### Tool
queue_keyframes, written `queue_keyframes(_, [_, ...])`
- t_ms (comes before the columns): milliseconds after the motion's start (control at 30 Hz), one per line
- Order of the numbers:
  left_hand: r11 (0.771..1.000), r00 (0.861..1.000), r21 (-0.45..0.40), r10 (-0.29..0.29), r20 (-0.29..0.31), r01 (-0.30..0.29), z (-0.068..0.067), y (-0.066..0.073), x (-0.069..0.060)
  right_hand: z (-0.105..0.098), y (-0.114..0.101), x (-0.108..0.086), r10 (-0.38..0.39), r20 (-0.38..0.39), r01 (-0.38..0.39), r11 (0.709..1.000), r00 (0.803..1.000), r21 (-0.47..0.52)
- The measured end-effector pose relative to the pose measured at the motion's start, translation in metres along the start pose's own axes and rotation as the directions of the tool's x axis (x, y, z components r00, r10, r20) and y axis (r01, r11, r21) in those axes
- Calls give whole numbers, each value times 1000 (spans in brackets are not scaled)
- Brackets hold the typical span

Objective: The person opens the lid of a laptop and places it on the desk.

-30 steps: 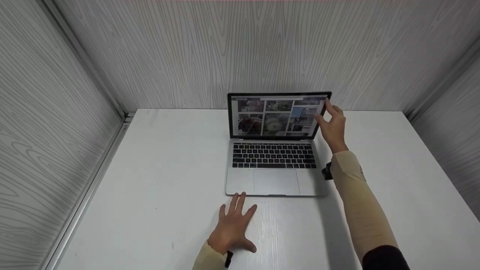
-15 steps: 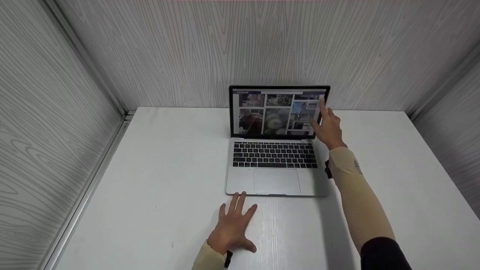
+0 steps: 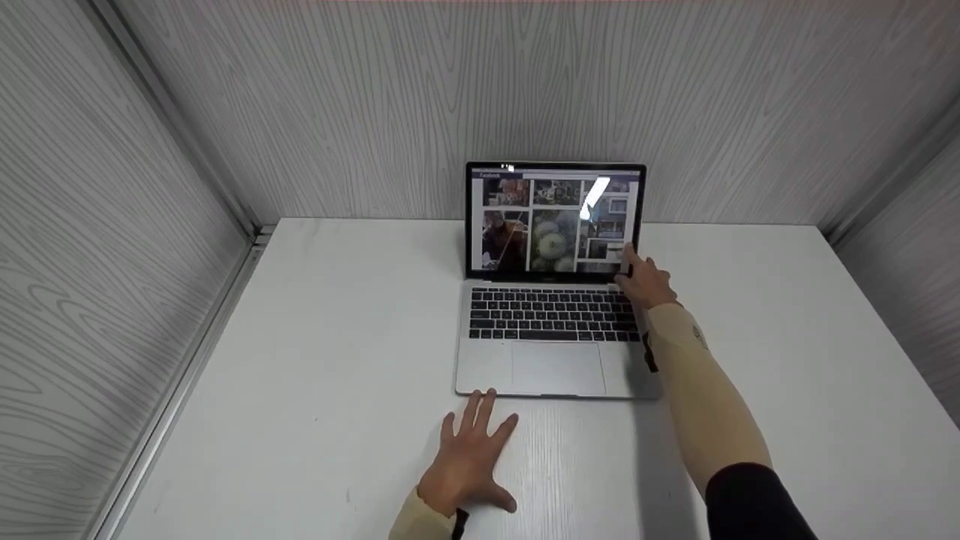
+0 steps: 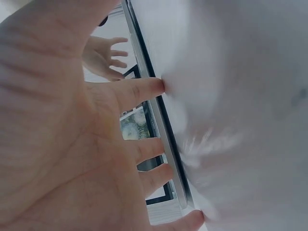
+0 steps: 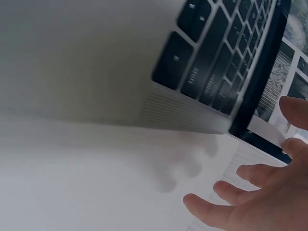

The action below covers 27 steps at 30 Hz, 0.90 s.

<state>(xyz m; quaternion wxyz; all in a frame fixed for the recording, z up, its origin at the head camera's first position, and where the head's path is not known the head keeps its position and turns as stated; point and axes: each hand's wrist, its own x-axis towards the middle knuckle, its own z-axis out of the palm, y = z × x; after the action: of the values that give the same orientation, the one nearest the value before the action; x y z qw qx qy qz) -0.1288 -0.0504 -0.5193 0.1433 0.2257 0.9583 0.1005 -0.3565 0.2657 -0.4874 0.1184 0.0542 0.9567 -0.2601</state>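
An open silver laptop (image 3: 484,367) stands on the white table, its lit screen (image 3: 553,241) leaning back and showing a page of photos. Spread fingers of my left hand (image 3: 466,461) rest on the table, with two fingertips at the laptop's front edge. In the left wrist view that front edge (image 4: 166,127) runs just past the fingers. My right hand (image 3: 649,285) is at the screen's lower right side. In the right wrist view, thumb and a finger of the right hand (image 5: 269,192) are by the screen's border, the other fingers loosely extended.
A grey wood-grain panel (image 3: 375,105) rises behind the table (image 3: 337,315), close behind the laptop's screen. Another panel (image 3: 82,262) stands on the left, with a metal rail along the table edge. A third panel (image 3: 907,247) borders the right.
The screen has tilted further back, and light reflections now show on it. My right hand has slid down from its upper right corner to near the hinge. My left hand has stayed put.
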Motion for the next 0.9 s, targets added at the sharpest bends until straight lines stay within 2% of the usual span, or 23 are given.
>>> queue_keyframes(167, [1000,1000,-7,5,0,-5,-1,1,0,6,5,-1,15,9,-15,1000,1000,15])
queue_keyframes(400, [1000,1000,-12,5,3,-5,0,1,-1,19,12,-5,-70,7,70,997,998,38])
queue_keyframes(500, [1000,1000,-20,3,11,-3,2,1,-2,25,19,-13,-118,39,118,993,992,3])
queue_keyframes(633, [1000,1000,-16,4,13,-3,2,1,-3,28,26,-24,-143,105,144,990,984,-1])
queue_keyframes(900, [999,1000,-33,14,-9,-15,-1,1,-4,20,27,-39,-134,205,139,990,969,-9])
